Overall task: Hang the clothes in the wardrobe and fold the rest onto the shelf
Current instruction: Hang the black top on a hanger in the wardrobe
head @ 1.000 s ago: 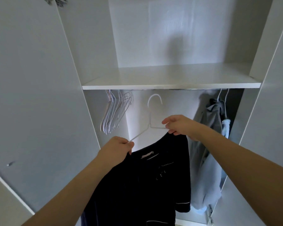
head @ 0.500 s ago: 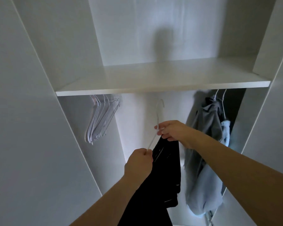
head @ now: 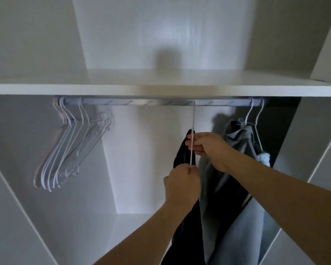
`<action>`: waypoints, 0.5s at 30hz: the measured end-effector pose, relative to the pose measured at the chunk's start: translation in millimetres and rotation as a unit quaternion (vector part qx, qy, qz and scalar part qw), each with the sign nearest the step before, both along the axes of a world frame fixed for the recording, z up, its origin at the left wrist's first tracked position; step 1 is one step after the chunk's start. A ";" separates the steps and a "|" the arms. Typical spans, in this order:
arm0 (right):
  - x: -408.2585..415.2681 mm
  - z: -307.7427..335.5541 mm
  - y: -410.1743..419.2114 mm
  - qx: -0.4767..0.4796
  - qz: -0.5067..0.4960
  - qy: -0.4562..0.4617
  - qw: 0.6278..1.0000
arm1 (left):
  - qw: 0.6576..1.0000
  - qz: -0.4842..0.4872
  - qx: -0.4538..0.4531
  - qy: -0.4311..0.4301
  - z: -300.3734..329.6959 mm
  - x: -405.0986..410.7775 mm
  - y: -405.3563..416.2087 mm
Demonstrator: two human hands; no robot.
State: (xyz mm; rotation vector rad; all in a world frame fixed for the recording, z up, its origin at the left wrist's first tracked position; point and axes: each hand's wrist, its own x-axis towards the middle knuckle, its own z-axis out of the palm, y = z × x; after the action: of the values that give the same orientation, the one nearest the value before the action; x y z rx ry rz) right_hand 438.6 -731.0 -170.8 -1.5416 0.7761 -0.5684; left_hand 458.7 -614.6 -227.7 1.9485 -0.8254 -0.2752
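I pinched the hanger (head: 192, 138) with my right hand (head: 208, 148) at twelve and gripped its lower end with my left hand (head: 182, 183) at six, steadying the shirt (head: 182, 155) under the rail (head: 161, 102).

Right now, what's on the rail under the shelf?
On the rail: empty hangers at left, the black garment's hanger mid-rail, grey clothes at right. The shelf hides the hook tops.

Shelf (head: 46, 88): smooth white laminate, slight sheen, as far as I can see. Rail (head: 161, 102): brushed-looking metal. Hangers (head: 69, 150): thin wire, pale smooth coating. Dark garment (head: 183, 155): matt soft cloth. Grey garment (head: 239, 138): matt woven cloth, creased.
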 end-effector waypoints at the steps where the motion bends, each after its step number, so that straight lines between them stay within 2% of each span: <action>1: 1.5 -0.6 -10.4 -0.009 0.001 0.000 1.000 | 1.000 0.003 -0.005 -0.010 -2.9 0.7 -11.9; 5: 4.0 -1.6 -47.3 -0.041 0.018 -0.025 0.999 | 0.997 0.012 -0.014 -0.071 -4.4 4.1 -54.4; 11: 4.9 5.7 -98.3 -0.014 0.000 -0.079 0.997 | 0.993 0.008 -0.015 -0.118 6.6 9.3 -113.9; 15: 0.4 12.4 -130.2 -0.070 -0.024 -0.046 0.996 | 0.990 0.013 -0.011 -0.140 10.8 7.2 -148.2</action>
State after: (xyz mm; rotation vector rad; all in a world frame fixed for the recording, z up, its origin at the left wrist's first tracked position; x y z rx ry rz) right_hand 439.0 -861.2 -158.4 -1.6167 0.7171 -0.7374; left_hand 465.9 -762.8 -217.0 2.0028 -0.9772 0.0260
